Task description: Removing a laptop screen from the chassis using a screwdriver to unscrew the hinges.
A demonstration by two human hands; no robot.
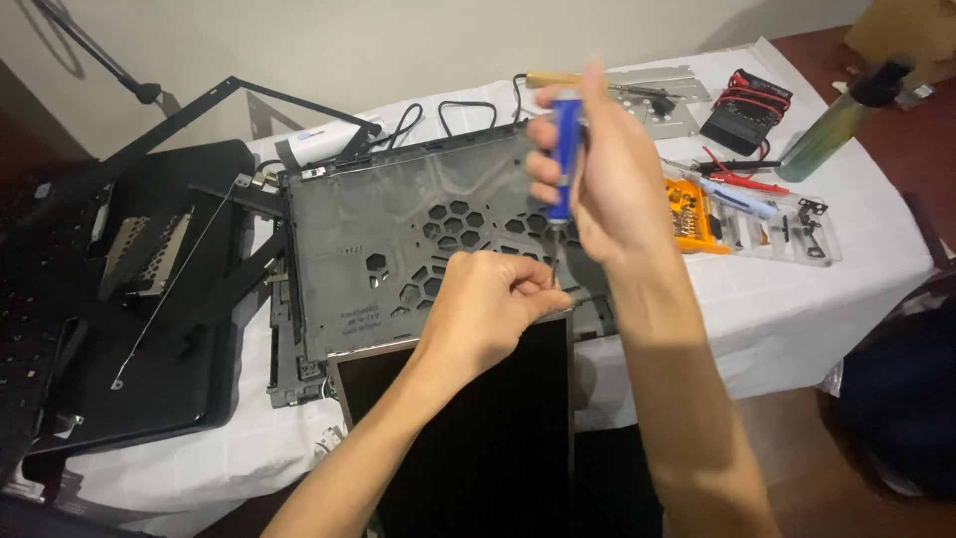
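Screwdriver on the corner of the panel

My right hand [607, 179] grips a blue-handled screwdriver [564, 149] upright; my left hand [488, 304] pinches its tip at the dark glossy screen panel [478, 428]'s top right corner, over the grey honeycomb-vented laptop lid [398, 229].

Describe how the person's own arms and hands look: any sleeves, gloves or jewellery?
Both arms are bare up to the frame edge, with no sleeves in view. The left hand and the right hand wear no gloves. No rings, watch or bracelet show on them.
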